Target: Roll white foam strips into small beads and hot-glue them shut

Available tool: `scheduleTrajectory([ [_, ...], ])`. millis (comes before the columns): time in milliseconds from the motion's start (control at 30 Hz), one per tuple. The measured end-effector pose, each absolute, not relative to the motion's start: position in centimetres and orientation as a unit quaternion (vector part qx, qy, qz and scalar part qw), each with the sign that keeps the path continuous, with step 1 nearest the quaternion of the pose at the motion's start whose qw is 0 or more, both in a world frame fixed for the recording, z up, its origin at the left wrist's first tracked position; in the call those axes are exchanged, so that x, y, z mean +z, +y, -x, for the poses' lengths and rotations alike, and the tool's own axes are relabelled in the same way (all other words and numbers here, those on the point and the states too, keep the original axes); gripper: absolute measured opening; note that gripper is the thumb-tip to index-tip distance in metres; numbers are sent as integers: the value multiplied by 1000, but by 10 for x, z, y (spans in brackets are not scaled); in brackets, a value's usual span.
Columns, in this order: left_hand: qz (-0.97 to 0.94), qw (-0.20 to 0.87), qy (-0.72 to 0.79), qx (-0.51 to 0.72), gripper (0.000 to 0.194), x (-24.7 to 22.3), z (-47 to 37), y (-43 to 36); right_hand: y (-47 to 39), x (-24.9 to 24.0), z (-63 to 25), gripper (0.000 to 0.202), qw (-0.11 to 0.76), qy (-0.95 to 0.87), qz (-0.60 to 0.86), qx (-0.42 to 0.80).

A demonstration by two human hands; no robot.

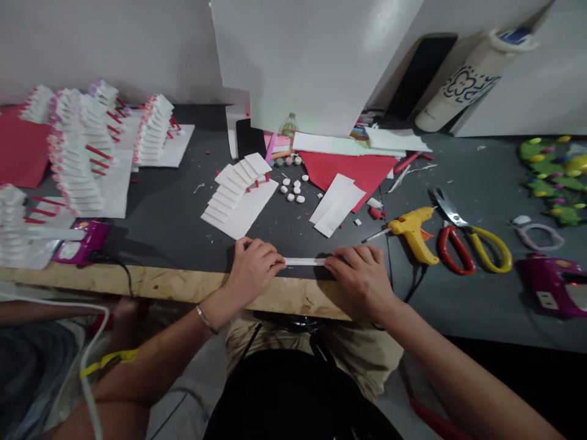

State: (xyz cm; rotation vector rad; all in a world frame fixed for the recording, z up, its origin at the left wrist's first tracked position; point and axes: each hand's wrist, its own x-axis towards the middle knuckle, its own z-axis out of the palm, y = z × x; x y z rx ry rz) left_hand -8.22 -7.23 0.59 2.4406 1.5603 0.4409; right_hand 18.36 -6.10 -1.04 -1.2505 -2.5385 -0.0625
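Note:
Near the table's front edge, my left hand (257,267) and my right hand (360,272) pinch the two ends of a narrow white strip (305,261). The strip lies level between them, its ends covered by my fingers. Beyond my left hand stands a small white model staircase (233,189) on a white base, with short red posts under its upper steps. Several small white rolled pieces (292,190) lie to the right of it. Two white rectangular pieces (337,205) overlap on a red sheet (353,174).
A yellow glue gun (415,233) and shears with red and yellow handles (463,232) lie to the right. More model staircases (87,159) crowd the left. Purple power sockets (82,243) sit at the left. A white bottle (472,82) leans at the back. Another person's arm is at lower left.

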Motion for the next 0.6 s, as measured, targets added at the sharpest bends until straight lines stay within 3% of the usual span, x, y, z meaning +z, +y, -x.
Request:
scheduleTrajectory([
  [300, -825, 92, 549, 96, 25, 10, 73, -72, -56, -6, -173, 15, 132, -884, 448, -19],
  [600, -824, 140, 548, 38, 11, 25, 69, -50, -39, 7, -170, 9, 113, -884, 454, -15],
])
